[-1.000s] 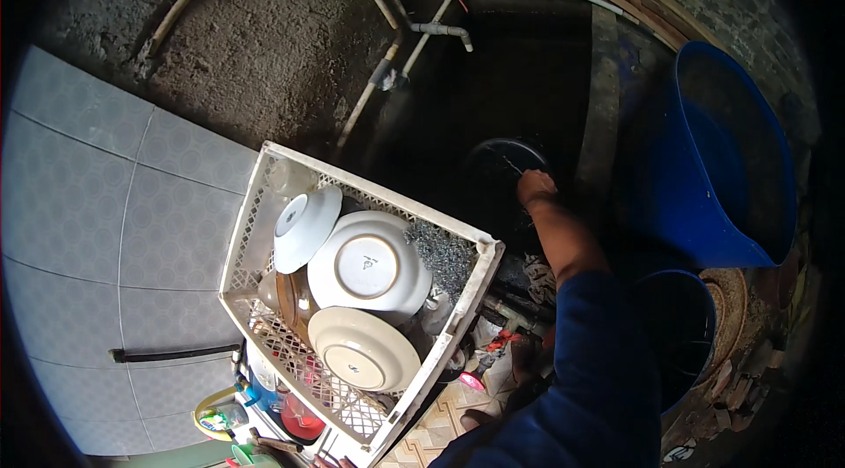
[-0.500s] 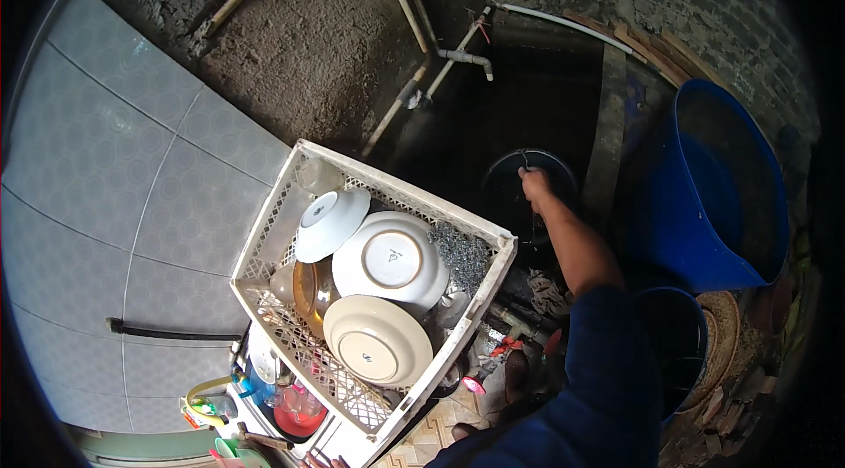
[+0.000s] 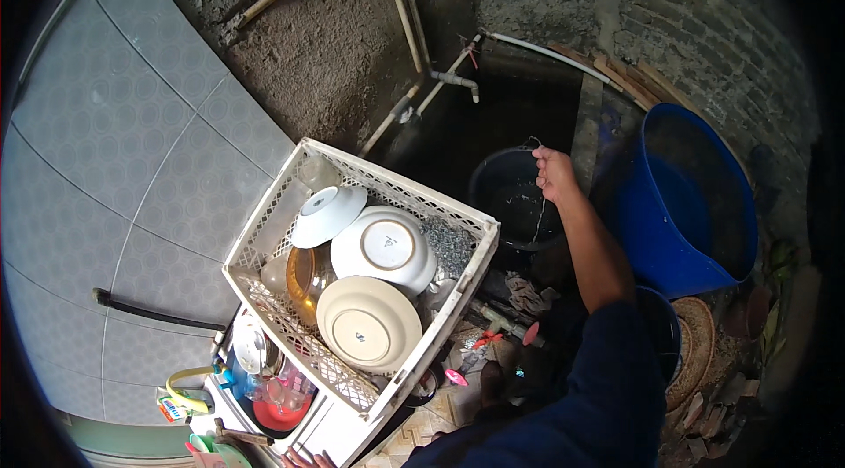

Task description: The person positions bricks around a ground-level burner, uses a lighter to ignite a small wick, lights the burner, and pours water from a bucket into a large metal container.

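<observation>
My right hand point(image 3: 554, 173) reaches forward over a dark round bucket point(image 3: 502, 204) and is closed on its thin wire handle at the far rim. A thin trickle of water hangs below the hand. Only the fingertips of my left hand point(image 3: 304, 459) show at the bottom edge, next to the lower white crate point(image 3: 339, 433); their grip is hidden. A white plastic lattice crate point(image 3: 264, 230) in the middle holds a cream plate point(image 3: 370, 324), a white bowl point(image 3: 385, 245), a smaller white dish point(image 3: 327, 214) and an amber glass point(image 3: 308, 279).
A big blue tub point(image 3: 695, 204) stands at the right, with a smaller blue bucket point(image 3: 660, 327) in front of it. Pipes and a tap point(image 3: 453, 81) run down the rough wall. Grey tiles point(image 3: 132, 177) lie to the left. Coloured utensils point(image 3: 264, 389) sit under the crate.
The view has shifted, so the crate and bucket sit further right in the picture. My right hand stays at the bucket's rim and is now a little higher with the handle.
</observation>
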